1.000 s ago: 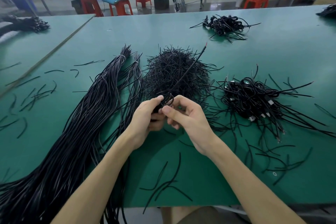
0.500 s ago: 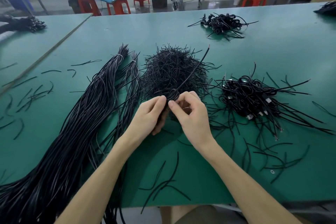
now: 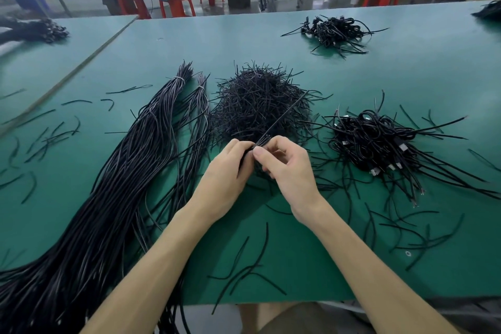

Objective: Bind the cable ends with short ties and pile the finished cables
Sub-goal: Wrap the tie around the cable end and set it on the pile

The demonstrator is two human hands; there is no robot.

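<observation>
Both hands meet over the middle of the green table (image 3: pixel 298 257), a little in from its near edge. The left hand (image 3: pixel 225 171) has its fingers curled round a small folded cable (image 3: pixel 260 141), most of which is hidden in the palm. The right hand (image 3: pixel 287 168) pinches the top of that same fold between thumb and forefinger, its other fingers loosely bent. One thin black strand (image 3: pixel 287 112) runs out of the pinch and slants toward the far right, over the heap of short ties (image 3: pixel 257 100). Whether it is a tie or the cable's own tail I cannot tell.

A second ago an open loop showed between the fingertips and the strand stood steeper. Half a second ago the hands had closed in on it. Now the loop is gone, squeezed into a tight fold, and the strand lies lower. I judge that the coil is gathered and the binding twist is under way, not yet finished.

Along the left side lie long unbound cables (image 3: pixel 130 171), running to the near edge. The pile of finished cables (image 3: pixel 379 141) sits right of the hands, near but apart, and this cable should go there. Another bound pile (image 3: pixel 336 32) lies toward the far edge.
</observation>
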